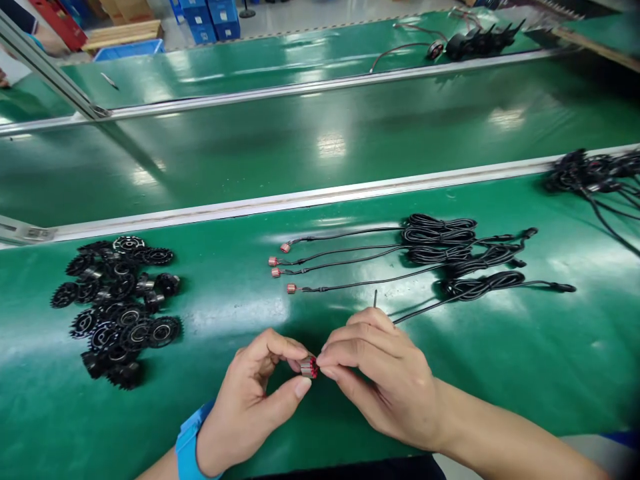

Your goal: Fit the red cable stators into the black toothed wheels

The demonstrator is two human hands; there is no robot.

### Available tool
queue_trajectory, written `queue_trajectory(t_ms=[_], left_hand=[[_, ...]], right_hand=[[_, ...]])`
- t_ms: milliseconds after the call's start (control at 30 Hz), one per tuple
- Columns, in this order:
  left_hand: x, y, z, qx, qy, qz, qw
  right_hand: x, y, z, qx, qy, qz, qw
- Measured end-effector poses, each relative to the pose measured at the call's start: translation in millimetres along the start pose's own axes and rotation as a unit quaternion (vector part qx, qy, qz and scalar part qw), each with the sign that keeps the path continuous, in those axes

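My left hand [260,393], with a blue band at the wrist, pinches a small motor stator [307,367] between thumb and fingers. Red windings show on its right face. My right hand [380,373] is closed, its thumb and fingertips pressed together at that red face; what they grip is hidden. A thin dark rod [375,298] sticks up behind its knuckles. From behind the same hand a black cable [420,312] runs to a coiled bundle [470,285]. Beyond my hands lie several similar stators [291,288] on black leads.
Several black toothed wheels [120,307] are heaped on the green table [210,433] at left. More coiled cables [440,233] lie at centre right, and a dark cable pile [590,170] at far right. A white rail [280,200] crosses behind. A person's arm [50,41] shows top left.
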State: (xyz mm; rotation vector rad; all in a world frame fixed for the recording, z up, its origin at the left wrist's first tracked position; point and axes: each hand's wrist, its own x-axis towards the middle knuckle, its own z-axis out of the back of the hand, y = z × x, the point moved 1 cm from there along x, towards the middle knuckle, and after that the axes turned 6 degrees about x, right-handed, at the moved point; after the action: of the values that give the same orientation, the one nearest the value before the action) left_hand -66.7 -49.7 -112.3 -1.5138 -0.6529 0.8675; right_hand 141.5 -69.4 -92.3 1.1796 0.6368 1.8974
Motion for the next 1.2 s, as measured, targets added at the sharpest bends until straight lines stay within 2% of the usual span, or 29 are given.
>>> queue_trajectory(t_ms=[100,233,533,700,767,867,933,1000,1033,1067,1100,1133,1200], left_hand=[[0.8,-0.1,-1.3,-0.039,0.006,0.007,0.999],[1.0,2.2,-0.2,-0.087,0.012,0.058,0.994],[4.9,7.3,-2.0,-0.145,0.05,0.116,0.981],[7.2,3.9,-1.6,-0.217,0.064,0.168,0.959],[7.3,3.8,-3.5,-0.256,0.065,0.197,0.944],[5.7,5.2,-8.3,-0.304,0.074,0.237,0.92],[3.9,3.8,-8.2,-0.299,0.093,0.241,0.918],[1.4,-2.2,0.3,-0.207,0.109,0.202,0.951],[-0.5,-6.7,9.0,-0.11,0.099,0.163,0.975],[-3.2,-11.8,20.6,0.018,0.071,0.112,0.991],[-6.9,-17.2,34.7,0.175,0.014,0.055,0.983],[-11.6,-22.1,50.1,0.338,-0.061,0.001,0.939],[-22.9,-27.5,79.9,0.555,-0.179,-0.072,0.809]], right_hand=[[0.1,1.6,1.1,0.003,-0.003,-0.005,1.0],[-0.8,-2.8,1.8,-0.019,0.011,-0.011,1.0],[-1.7,-5.0,3.2,-0.113,-0.033,0.051,0.992],[-4.7,-5.2,5.6,-0.118,-0.006,0.078,0.99],[-8.0,-6.4,6.3,-0.141,0.013,0.113,0.983],[-12.7,-8.4,6.1,-0.198,0.026,0.203,0.958],[-13.0,-8.9,6.1,-0.208,0.022,0.242,0.947],[-9.6,-8.2,7.2,-0.181,0.01,0.215,0.96],[-6.7,-7.5,8.3,-0.159,0.002,0.173,0.972],[-3.5,-6.7,9.7,-0.127,-0.007,0.12,0.985],[-0.3,-6.2,11.4,-0.087,-0.017,0.061,0.994],[2.5,-6.2,13.2,-0.041,-0.027,0.004,0.999],[6.1,-8.2,17.0,0.062,-0.052,-0.087,0.993]])
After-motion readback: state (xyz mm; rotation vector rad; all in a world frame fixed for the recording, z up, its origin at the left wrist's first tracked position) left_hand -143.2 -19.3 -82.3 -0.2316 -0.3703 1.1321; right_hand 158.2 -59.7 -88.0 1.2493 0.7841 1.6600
